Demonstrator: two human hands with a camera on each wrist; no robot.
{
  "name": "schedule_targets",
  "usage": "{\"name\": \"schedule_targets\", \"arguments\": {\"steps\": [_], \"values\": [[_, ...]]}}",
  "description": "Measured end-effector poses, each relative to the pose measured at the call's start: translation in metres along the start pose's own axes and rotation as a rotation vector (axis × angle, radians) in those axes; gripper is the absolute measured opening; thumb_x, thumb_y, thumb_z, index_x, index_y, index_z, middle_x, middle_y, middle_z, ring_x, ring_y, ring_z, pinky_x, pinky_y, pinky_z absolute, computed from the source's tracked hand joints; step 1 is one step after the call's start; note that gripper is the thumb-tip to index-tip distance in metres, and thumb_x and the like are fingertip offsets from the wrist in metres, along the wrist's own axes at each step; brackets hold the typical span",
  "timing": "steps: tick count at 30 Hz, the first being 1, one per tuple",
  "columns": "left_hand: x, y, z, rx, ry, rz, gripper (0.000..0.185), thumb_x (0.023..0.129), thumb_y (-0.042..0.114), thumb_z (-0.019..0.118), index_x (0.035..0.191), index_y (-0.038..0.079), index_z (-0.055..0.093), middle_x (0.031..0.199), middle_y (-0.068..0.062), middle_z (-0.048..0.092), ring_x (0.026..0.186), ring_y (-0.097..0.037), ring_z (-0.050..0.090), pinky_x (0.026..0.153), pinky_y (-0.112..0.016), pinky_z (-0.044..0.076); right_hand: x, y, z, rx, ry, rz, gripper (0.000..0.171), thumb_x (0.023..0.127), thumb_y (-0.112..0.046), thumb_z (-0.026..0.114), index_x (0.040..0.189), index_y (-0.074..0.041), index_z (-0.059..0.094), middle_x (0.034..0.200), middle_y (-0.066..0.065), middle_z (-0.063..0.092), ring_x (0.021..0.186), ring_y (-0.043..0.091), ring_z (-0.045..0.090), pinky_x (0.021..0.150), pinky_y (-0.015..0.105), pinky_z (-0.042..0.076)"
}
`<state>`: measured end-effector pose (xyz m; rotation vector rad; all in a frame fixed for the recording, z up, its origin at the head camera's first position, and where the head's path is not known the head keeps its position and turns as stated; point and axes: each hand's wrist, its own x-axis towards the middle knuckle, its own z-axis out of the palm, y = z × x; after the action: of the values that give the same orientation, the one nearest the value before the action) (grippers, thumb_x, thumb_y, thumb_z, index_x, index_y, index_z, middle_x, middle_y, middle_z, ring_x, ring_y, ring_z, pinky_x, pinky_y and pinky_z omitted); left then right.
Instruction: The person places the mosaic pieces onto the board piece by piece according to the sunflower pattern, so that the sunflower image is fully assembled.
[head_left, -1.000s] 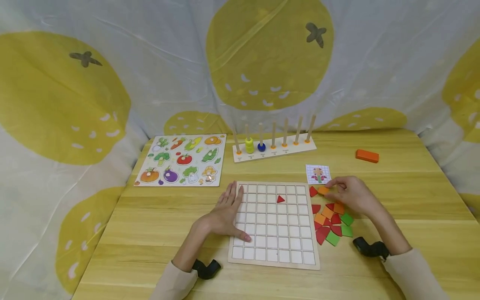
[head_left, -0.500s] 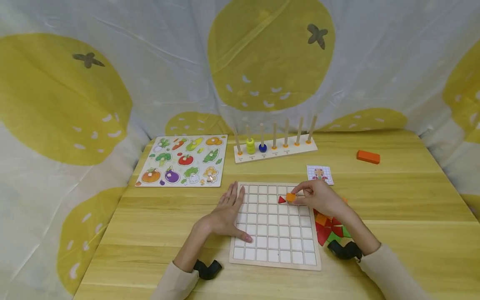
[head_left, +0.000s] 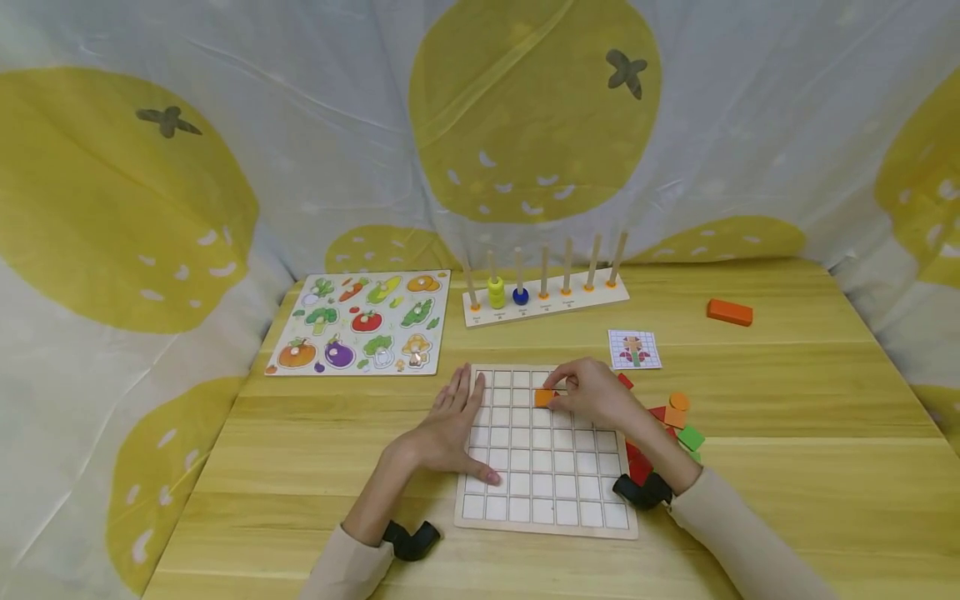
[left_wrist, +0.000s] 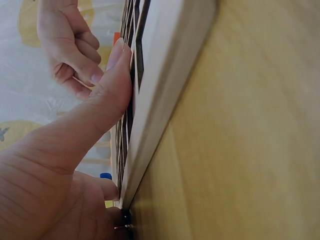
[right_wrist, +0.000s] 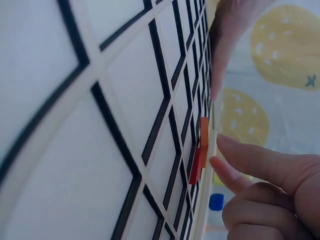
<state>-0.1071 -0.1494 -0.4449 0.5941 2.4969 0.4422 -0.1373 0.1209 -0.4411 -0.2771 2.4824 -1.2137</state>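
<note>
The thumb and index finger of my right hand (head_left: 596, 392) are bent toward each other, slightly parted, at the orange tile (head_left: 543, 398). Seen from my head their tips meet its edge, but from the right wrist they sit just above it, so I cannot tell whether they have hold of it. My left hand (head_left: 447, 433) holds nothing; its fingers spread along the nine o'clock edge of the gridded board (head_left: 547, 529), the thumb over its squares.

The orange tile is in the second row from the far edge, toward twelve o'clock from the board's middle. At its three o'clock side is a red piece (right_wrist: 194, 170), mostly hidden from above by my right hand.

From the board's middle, loose red, orange and green pieces (head_left: 691, 438) cluster at three o'clock, partly behind my right arm. A picture card (head_left: 634, 349) lies between one and two, an orange block (head_left: 729, 312) farther off at two. The peg stand (head_left: 592, 297) is at twelve, bearing yellow rings (head_left: 496, 292) and a blue ring (head_left: 521, 296). The vegetable puzzle (head_left: 440, 300) lies at ten on the wooden tabletop (head_left: 810, 467).
</note>
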Motion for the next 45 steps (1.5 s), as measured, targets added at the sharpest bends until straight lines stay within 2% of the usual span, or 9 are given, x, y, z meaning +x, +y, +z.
{"name": "schedule_targets", "arguments": {"steps": [5,8,15,26,34,39,42,45], "values": [[0.000,0.000,0.000,-0.008,0.004,-0.002,0.147,0.070,0.063,0.088,0.166,0.008,-0.008,0.170,-0.017,-0.027,0.160,-0.032,-0.022,0.133,-0.051,-0.001,0.001,0.003,0.000,0.034,0.006,0.012,0.022,0.082,-0.010,0.087,0.103,-0.014,0.083,0.054,-0.004,0.037,0.052,0.013,0.030,0.050,0.022,0.023],[0.000,0.000,0.001,-0.006,0.005,0.001,0.147,0.070,0.063,0.088,0.166,0.008,-0.008,0.170,-0.017,-0.027,0.160,-0.033,-0.022,0.133,-0.051,-0.001,0.002,0.005,-0.001,0.059,-0.002,0.032,0.022,0.081,-0.010,0.088,0.102,-0.015,0.084,0.059,-0.006,0.047,0.054,0.012,0.030,0.051,0.022,0.023],[0.002,0.002,0.001,0.009,0.002,0.035,0.146,0.072,0.063,0.087,0.165,0.005,-0.010,0.169,-0.019,-0.027,0.160,-0.034,-0.022,0.133,-0.051,-0.001,0.003,0.009,-0.005,0.080,-0.006,0.068,0.019,0.082,-0.012,0.088,0.100,-0.015,0.085,0.060,-0.005,0.045,0.055,0.013,0.028,0.053,0.023,0.023],[0.002,0.003,0.001,-0.005,0.005,0.017,0.146,0.072,0.062,0.088,0.165,0.007,-0.010,0.170,-0.017,-0.027,0.160,-0.033,-0.022,0.133,-0.050,-0.002,0.008,0.011,-0.002,0.086,-0.001,0.023,0.017,0.084,-0.012,0.086,0.101,-0.013,0.084,0.053,-0.005,0.034,0.054,0.013,0.023,0.053,0.023,0.022],[0.000,0.001,0.001,-0.005,0.003,0.015,0.147,0.071,0.062,0.088,0.165,0.007,-0.010,0.169,-0.017,-0.029,0.160,-0.033,-0.023,0.133,-0.050,-0.003,0.006,0.013,-0.002,0.109,-0.012,0.001,0.018,0.085,-0.014,0.086,0.103,-0.013,0.084,0.051,-0.005,0.035,0.052,0.012,0.024,0.051,0.022,0.022],[-0.001,0.001,0.000,-0.009,0.002,0.005,0.147,0.071,0.062,0.089,0.166,0.008,-0.010,0.169,-0.017,-0.029,0.160,-0.032,-0.023,0.133,-0.049,-0.003,-0.006,0.022,-0.016,0.119,-0.007,-0.020,0.021,0.089,-0.017,0.082,0.109,-0.012,0.082,0.054,-0.005,0.032,0.052,0.012,0.027,0.051,0.024,0.025],[-0.001,0.001,0.000,-0.015,0.005,0.002,0.147,0.071,0.062,0.089,0.166,0.008,-0.009,0.170,-0.016,-0.028,0.160,-0.032,-0.022,0.133,-0.049,-0.002,-0.017,0.032,-0.029,0.079,0.024,-0.027,0.023,0.090,-0.019,0.081,0.111,-0.010,0.082,0.055,-0.005,0.031,0.051,0.012,0.027,0.048,0.024,0.024],[-0.001,0.000,0.000,-0.017,0.003,0.001,0.147,0.070,0.062,0.089,0.166,0.008,-0.010,0.170,-0.016,-0.028,0.160,-0.032,-0.023,0.133,-0.049,-0.003,-0.027,0.042,-0.043,0.029,0.057,0.007,0.026,0.091,-0.022,0.080,0.113,-0.009,0.081,0.057,-0.004,0.034,0.053,0.012,0.032,0.047,0.023,0.025]]}}
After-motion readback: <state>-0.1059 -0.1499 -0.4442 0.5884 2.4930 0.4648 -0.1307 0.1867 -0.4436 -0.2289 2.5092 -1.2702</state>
